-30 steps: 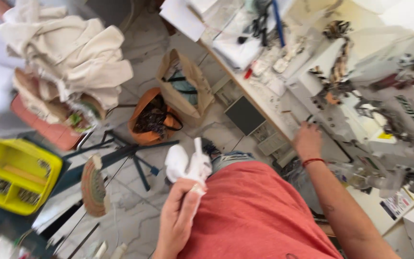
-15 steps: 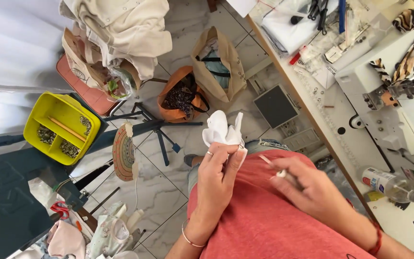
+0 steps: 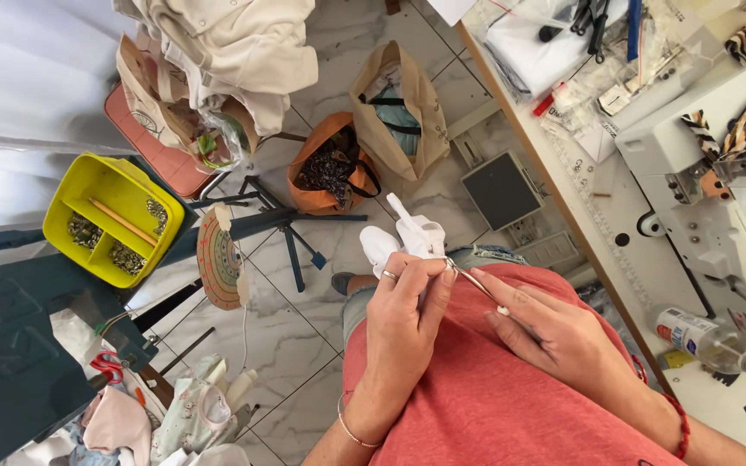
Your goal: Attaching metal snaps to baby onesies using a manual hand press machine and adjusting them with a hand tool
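Observation:
My left hand [image 3: 403,324] is closed around a small white fabric piece [image 3: 407,237] that sticks up above my fingers, over my lap in a coral red shirt [image 3: 477,406]. My right hand [image 3: 554,332] pinches a thin silver tool [image 3: 472,280], a pair of small snips or tweezers, whose tip touches the white fabric at my left fingertips. Both hands sit close together in the lower middle of the head view.
A white sewing machine [image 3: 718,190] stands on the work table [image 3: 593,224] at right, with tools and a bottle [image 3: 701,332]. On the tiled floor are an orange bag [image 3: 330,168], a tan bag [image 3: 395,108], a yellow tray [image 3: 110,216], a stool and piled cloth [image 3: 243,43].
My right hand left the table and came to my lap holding the silver tool, which now meets the white fabric. The view swung left and down over my lap.

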